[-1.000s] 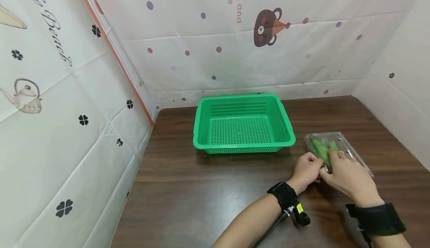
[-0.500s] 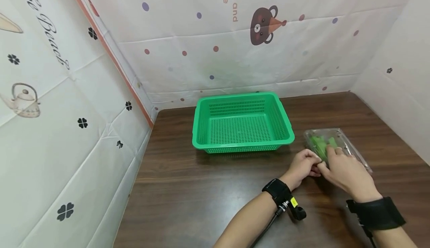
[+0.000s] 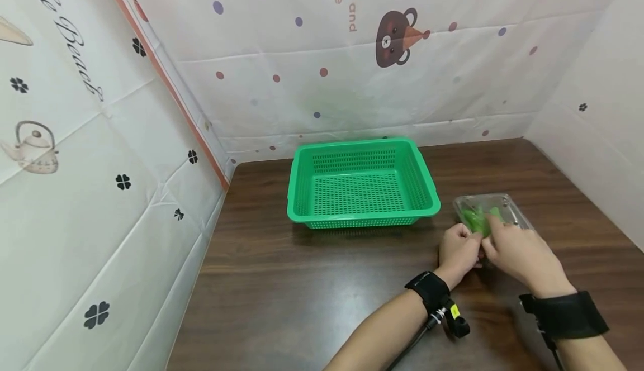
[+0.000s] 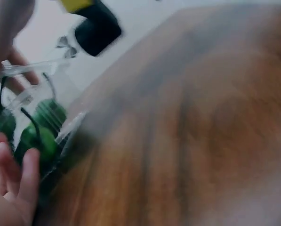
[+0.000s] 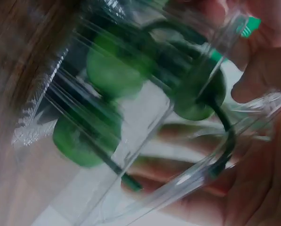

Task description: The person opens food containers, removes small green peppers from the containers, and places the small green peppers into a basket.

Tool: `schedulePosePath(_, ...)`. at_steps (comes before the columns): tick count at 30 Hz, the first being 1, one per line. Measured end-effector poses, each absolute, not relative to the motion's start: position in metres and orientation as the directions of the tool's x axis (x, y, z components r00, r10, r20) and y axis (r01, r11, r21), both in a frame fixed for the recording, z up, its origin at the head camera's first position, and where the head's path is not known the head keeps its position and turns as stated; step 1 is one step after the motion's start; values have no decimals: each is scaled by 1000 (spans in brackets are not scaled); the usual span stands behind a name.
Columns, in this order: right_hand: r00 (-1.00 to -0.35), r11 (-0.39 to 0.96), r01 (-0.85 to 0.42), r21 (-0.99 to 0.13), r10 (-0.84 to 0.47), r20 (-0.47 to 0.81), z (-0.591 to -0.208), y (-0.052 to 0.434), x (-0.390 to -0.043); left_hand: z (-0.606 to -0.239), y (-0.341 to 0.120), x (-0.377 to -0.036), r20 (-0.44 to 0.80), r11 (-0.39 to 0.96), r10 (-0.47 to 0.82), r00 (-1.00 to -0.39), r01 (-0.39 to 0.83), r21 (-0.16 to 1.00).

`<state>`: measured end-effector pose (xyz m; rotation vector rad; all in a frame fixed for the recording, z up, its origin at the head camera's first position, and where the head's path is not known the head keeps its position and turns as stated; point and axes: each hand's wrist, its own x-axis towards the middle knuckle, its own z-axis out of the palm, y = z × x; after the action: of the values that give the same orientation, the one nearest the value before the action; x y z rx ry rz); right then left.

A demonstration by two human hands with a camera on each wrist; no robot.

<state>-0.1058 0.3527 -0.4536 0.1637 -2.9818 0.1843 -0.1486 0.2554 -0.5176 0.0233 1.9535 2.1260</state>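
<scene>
Two hands meet at the near end of a clear plastic clamshell box (image 3: 490, 214) that sits on a dark wooden table (image 3: 312, 287), just right of one green mesh basket (image 3: 359, 184). From the head camera, the left hand (image 3: 459, 249) and the right hand (image 3: 520, 253) crowd the box's near edge, fingertips almost touching each other, and only a patch of green shows through the lid. A black strap circles each wrist.

The wrist cameras look inside the box, which the head view cannot do. The right wrist view, blurred, looks through the transparent box (image 5: 145, 127) at round green fruits (image 5: 114, 70) with dark stems; three can be made out, and more may be hidden. Fingers (image 5: 192, 136) show through the clear plastic behind it, and the right hand's thumb and palm (image 5: 267, 80) press the rim, so that hand pinches the box's edge. The left wrist view shows the box (image 4: 41, 127) from its other side, two or three green fruits (image 4: 44, 141) behind its wall, and the left hand's fingers (image 4: 18, 179) curled up against that wall; whether they clamp it or merely rest against it cannot be told. It also shows a broad stretch of bare table (image 4: 201, 141).

The basket, one of its kind, lies apart from the box. Patterned white sheets (image 3: 352, 69) wall the table on three sides.
</scene>
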Motion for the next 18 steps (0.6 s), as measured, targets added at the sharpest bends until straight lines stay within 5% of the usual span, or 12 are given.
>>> schedulePosePath(11,-964,984,-129,-124,-96,249,-459,353,-100,-522,247,-154,-184,-140,350,-918,-245,959)
schedulePosePath(18,-990,980,-106,-170,-88,112,-446,357,-104,-521,244,-154,-192,-159,362,-912,-264,951)
